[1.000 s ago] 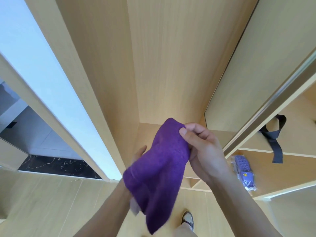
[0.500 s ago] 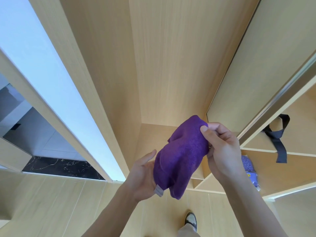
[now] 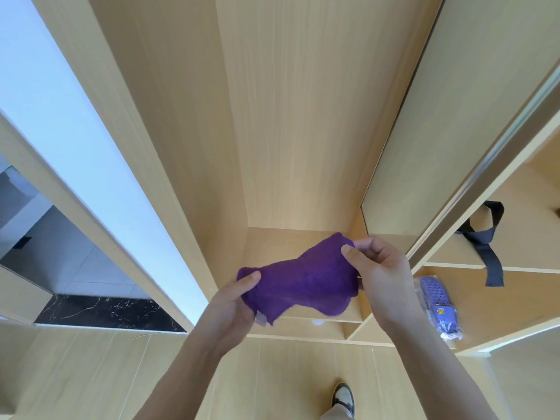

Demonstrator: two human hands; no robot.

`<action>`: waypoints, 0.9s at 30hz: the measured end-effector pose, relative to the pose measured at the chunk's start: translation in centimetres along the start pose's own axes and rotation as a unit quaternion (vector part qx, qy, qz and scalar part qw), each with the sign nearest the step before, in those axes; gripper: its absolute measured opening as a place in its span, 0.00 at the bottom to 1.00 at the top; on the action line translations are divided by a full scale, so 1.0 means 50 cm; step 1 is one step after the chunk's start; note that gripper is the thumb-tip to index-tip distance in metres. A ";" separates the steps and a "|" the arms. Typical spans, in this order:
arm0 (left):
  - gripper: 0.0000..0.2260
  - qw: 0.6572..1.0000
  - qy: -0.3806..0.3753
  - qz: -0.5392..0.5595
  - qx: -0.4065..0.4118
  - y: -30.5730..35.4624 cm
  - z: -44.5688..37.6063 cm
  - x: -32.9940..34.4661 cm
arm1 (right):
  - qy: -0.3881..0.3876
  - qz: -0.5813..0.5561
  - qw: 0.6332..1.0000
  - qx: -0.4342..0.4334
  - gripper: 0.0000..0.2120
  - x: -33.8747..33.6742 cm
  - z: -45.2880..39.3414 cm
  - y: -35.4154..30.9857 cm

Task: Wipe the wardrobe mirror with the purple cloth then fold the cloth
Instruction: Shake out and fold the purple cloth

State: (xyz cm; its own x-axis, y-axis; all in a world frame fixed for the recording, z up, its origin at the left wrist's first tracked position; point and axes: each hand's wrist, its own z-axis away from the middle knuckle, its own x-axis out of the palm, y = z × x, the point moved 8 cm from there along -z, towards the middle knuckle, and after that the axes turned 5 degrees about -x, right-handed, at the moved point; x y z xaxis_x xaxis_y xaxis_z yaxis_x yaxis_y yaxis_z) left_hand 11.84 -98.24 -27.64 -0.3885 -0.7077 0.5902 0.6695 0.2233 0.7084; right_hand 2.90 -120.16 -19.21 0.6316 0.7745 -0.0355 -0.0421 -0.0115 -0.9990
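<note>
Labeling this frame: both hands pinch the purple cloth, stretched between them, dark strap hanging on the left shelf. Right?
Not quite: the dark strap hangs on the right, as the head view shows. Left hand and right hand do pinch the stretched purple cloth.

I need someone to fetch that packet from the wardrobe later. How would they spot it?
Look in the open wooden wardrobe, on the right-hand shelf below the dangling dark strap. The packet lies flat there: clear plastic wrap with something purple and patterned inside, the only wrapped item on that shelf.
</note>
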 end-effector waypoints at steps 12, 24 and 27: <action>0.10 0.869 0.242 -0.406 0.149 0.139 0.034 -0.016 | -0.078 0.226 0.971 0.031 0.16 0.024 -0.003 0.108; 0.11 0.748 0.167 -0.407 0.498 0.374 0.231 0.222 | -0.065 -0.062 0.971 -0.222 0.02 -0.008 0.011 -0.228; 0.19 0.807 0.004 -0.381 0.452 0.394 0.230 0.283 | -0.042 -0.136 0.953 -0.269 0.04 -0.036 0.007 -0.304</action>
State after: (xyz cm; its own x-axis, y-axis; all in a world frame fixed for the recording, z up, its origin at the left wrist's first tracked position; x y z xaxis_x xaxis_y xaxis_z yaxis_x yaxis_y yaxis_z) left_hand 12.25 -96.15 -0.91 -0.4628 -0.8735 -0.1508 -0.4982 0.1156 0.8593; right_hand 2.13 -121.13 -3.94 0.4976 0.8427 0.2054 0.5304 -0.1082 -0.8408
